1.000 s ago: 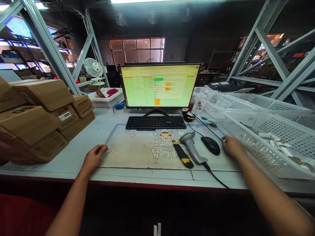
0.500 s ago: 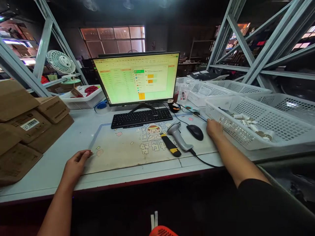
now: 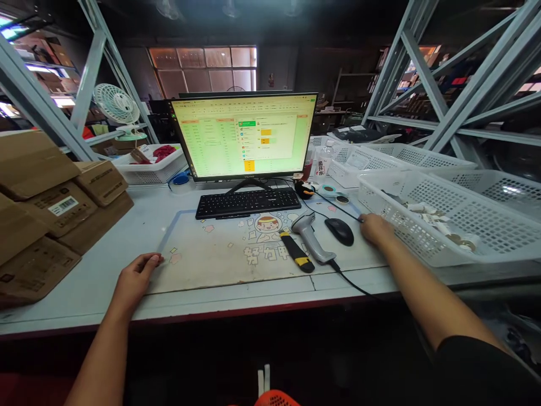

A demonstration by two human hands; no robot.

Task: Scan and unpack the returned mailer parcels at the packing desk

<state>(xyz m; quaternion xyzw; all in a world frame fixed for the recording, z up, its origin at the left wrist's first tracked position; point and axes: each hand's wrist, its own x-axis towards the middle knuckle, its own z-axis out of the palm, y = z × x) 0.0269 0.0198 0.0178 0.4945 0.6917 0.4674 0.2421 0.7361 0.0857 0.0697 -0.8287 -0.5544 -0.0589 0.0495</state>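
Observation:
A pale desk mat [image 3: 203, 256] printed with a cartoon figure lies on the white desk. At its left edge, my left hand [image 3: 136, 276] is closed, thumb and forefinger pinched on the border. My right hand [image 3: 376, 228] is closed at the opposite edge, fingertips partly hidden, beside a black cable. A black mouse [image 3: 339, 232] lies just left of that hand. Nearby on the mat are a grey barcode scanner [image 3: 311, 239] and a black-and-yellow utility knife [image 3: 297, 252]. The black keyboard [image 3: 248, 203] rests across the mat's back part.
A lit monitor [image 3: 249, 138] stands behind the keyboard. Cardboard boxes [image 3: 38, 163] are stacked at left. White plastic baskets [image 3: 406, 225] line the right side, the nearest holding small rolls. Tape rolls [image 3: 327, 190] and a clear bottle [image 3: 323, 160] stand near the monitor. Metal rack posts [image 3: 91, 79] flank the desk.
The view has turned slightly left, so everything appears shifted to the right. Both hands keep to the mat's edges, with no clear change in their grip.

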